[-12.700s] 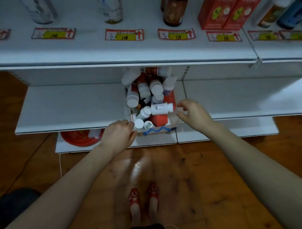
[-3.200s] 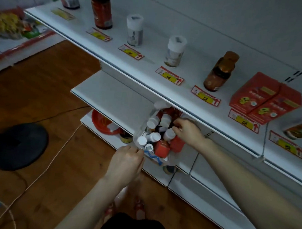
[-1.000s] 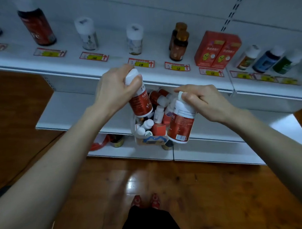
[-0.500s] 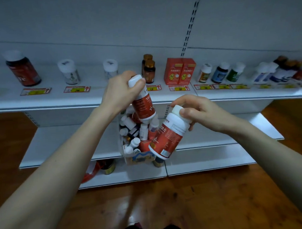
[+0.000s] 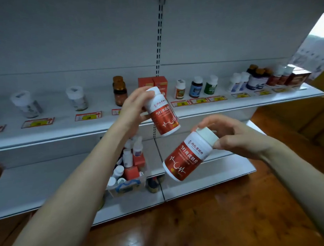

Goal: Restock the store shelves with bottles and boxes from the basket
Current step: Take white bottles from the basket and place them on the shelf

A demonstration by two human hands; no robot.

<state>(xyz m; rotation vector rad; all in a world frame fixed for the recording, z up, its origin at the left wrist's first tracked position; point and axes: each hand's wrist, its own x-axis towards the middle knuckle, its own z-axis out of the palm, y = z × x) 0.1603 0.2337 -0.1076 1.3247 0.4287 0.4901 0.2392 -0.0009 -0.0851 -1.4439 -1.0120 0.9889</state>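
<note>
2 white plastic bottles with red labels are held in the air in front of the white metal upper shelf (image 5: pixel 231 106), above the clear plastic basket (image 5: pixel 127 187) of bottles and boxes that stands on the lower shelf (image 5: pixel 39 182). The upper bottle (image 5: pixel 163 113) is gripped near its cap by the left hand (image 5: pixel 132 109), whose fingers (image 5: pixel 145 93) are curled round it; it is nearly upright. The lower bottle (image 5: pixel 186 157) is pinched only at its cap by the right hand (image 5: pixel 238 138), thumb and fingers (image 5: pixel 222 118) closed on the lid, so it hangs tilted, base down-left. Before shelving, this bottle would best be righted, then each set down base first in a free gap behind a red-and-yellow price tag (image 5: pixel 88 115), label outward and clear of neighbouring stock. On both labels the large white characters appear to read 当归黄芪铁片 above a white heartbeat line; the smaller brand line and the tag figures are too blurred to be read.
</note>
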